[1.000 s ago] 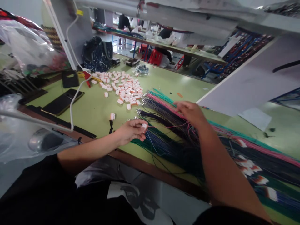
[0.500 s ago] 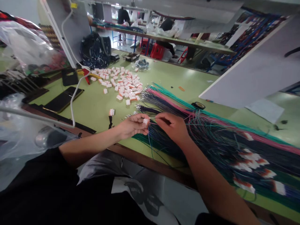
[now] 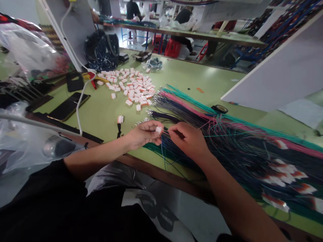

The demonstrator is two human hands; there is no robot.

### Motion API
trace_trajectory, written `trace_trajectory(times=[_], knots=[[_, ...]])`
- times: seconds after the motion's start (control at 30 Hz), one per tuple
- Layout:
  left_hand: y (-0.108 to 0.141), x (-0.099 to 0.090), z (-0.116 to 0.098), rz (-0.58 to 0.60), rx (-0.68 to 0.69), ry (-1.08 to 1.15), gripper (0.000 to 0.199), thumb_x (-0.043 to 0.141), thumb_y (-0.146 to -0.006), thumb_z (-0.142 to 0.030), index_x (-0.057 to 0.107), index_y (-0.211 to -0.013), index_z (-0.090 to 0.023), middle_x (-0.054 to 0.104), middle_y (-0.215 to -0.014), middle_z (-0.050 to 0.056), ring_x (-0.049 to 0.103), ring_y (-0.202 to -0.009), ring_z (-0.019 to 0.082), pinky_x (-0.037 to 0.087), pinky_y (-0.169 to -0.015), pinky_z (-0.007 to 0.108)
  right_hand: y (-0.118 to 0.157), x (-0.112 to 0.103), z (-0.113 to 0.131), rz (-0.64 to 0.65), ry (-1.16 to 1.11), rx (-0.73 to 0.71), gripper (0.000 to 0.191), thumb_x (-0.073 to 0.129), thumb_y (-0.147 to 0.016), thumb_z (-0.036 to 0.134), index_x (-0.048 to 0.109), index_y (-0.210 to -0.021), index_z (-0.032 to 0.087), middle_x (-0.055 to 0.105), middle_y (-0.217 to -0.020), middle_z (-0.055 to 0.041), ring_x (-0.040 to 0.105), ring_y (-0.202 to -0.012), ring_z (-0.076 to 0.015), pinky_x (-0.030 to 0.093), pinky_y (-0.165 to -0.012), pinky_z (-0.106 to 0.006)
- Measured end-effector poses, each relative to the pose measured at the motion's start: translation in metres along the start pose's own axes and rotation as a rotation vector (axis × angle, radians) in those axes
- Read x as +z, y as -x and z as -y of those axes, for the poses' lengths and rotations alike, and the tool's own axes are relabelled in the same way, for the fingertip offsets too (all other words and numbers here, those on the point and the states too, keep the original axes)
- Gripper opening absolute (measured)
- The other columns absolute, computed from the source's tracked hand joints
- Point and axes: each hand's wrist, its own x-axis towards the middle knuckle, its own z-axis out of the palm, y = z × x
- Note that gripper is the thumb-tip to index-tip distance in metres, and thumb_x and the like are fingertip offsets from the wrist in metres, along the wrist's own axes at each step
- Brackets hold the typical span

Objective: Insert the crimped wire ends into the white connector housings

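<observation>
Between the thumb and fingers of my left hand (image 3: 145,135) is a small white connector (image 3: 158,129) with a little orange on it. My right hand (image 3: 188,137) pinches a thin wire (image 3: 165,131) just right of the connector. A blue wire (image 3: 162,148) hangs below my left hand. Long bundles of pink wires (image 3: 186,105), green wires (image 3: 176,90) and dark wires run beneath and beyond my right hand. Behind my hands lies a pile of white and orange connectors (image 3: 136,88).
On the left are a phone (image 3: 68,107), a white cable and red-yellow pliers (image 3: 93,80). A dark bag (image 3: 101,50) stands at the back. Black tape (image 3: 219,109) and a white panel (image 3: 275,67) are right. Wired connectors (image 3: 285,173) lie at lower right. People sit far behind.
The view has shifted slightly, so the right-hand items appear farther right. My right fingertips are a little farther right, and the connector in my left hand shows more orange.
</observation>
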Motion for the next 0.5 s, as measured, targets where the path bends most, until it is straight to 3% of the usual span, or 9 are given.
trace_trajectory(times=[0.33, 0.5], knots=[[0.002, 0.007, 0.0, -0.056, 0.097, -0.218, 0.027, 0.071, -0.07, -0.022, 0.055, -0.091, -0.015, 0.061, -0.056, -0.005, 0.061, -0.049, 0.009, 0.048, -0.051, 0.021, 0.006, 0.012, 0.004, -0.089, 0.238, -0.029, 0.021, 0.044, -0.081, 0.019, 0.056, -0.063, 0.02, 0.059, -0.062, -0.0023, 0.053, -0.062, -0.0142, 0.035, -0.058, -0.025], [0.006, 0.011, -0.001, -0.121, 0.162, -0.409, 0.023, 0.069, -0.072, -0.02, 0.057, -0.09, -0.016, 0.062, -0.06, -0.004, 0.061, -0.051, 0.009, 0.049, -0.054, 0.022, 0.007, 0.018, 0.005, -0.049, 0.201, 0.032, 0.022, 0.044, -0.083, 0.021, 0.06, -0.067, 0.019, 0.063, -0.064, -0.0035, 0.055, -0.062, -0.015, 0.036, -0.058, -0.026]])
